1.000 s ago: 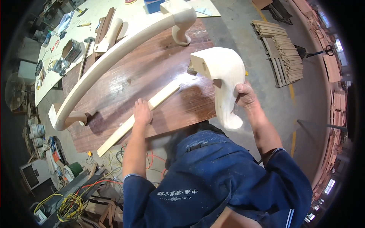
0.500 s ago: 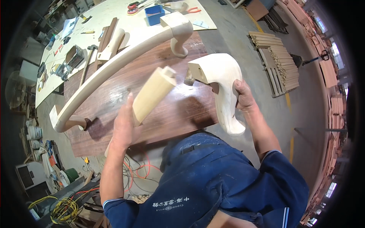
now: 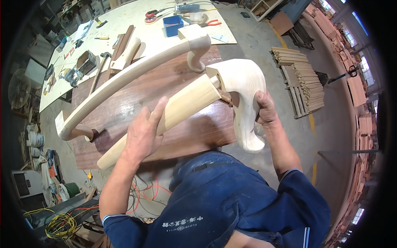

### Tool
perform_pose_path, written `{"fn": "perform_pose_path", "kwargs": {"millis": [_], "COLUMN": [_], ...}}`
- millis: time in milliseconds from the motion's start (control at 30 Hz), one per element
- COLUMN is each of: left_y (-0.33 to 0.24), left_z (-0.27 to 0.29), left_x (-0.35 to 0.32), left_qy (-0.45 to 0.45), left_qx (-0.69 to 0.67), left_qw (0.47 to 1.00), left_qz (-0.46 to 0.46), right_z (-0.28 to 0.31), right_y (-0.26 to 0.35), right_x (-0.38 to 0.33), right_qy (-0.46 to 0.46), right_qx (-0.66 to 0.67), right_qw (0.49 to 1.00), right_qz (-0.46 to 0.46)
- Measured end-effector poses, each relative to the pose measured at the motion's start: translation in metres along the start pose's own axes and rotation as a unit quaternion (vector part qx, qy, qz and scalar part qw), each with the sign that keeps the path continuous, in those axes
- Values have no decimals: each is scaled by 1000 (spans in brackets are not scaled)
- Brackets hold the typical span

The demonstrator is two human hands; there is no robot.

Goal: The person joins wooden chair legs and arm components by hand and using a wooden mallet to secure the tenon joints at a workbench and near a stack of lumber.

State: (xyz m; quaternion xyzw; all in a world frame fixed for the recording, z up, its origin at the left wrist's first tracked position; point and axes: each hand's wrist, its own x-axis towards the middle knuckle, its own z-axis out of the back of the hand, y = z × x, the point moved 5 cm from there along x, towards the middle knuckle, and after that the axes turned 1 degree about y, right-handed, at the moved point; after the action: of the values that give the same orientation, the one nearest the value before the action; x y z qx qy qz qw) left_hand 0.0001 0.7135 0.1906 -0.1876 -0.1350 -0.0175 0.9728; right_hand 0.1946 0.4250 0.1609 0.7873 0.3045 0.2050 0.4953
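My left hand (image 3: 142, 134) grips a long pale wooden rail (image 3: 182, 105), held above the dark wooden tabletop (image 3: 136, 99). The rail's far end meets a joint on a pale carved wooden leg (image 3: 244, 89). My right hand (image 3: 264, 109) is wrapped around that leg's outer side, holding it upright at the tabletop's near right corner. A long curved pale wooden arm piece (image 3: 124, 78) lies across the tabletop behind the rail, ending in a carved leg (image 3: 197, 49) at the far right.
A light workbench (image 3: 124, 25) behind carries a blue box (image 3: 173, 25), pliers, a hammer and small tools. Stacked wooden slats (image 3: 304, 80) lie on the floor at right. Cables and buckets sit on the floor at lower left.
My left hand lifted the rail off the tabletop, raised it on end, then brought it down with its far end against the carved leg. The right hand stayed on the leg.
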Motion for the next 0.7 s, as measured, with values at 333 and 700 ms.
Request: {"fn": "perform_pose_path", "kwargs": {"millis": [333,700], "left_y": [-12,-12], "left_z": [21,42], "left_x": [14,19], "left_qy": [97,169], "left_qx": [10,35], "left_qw": [995,984], "left_qz": [22,37], "right_z": [21,14], "right_y": [33,40], "right_x": [-7,0], "right_qy": [-99,-62], "right_qx": [-110,-173], "right_qw": [989,983], "right_qz": [-3,-18]}}
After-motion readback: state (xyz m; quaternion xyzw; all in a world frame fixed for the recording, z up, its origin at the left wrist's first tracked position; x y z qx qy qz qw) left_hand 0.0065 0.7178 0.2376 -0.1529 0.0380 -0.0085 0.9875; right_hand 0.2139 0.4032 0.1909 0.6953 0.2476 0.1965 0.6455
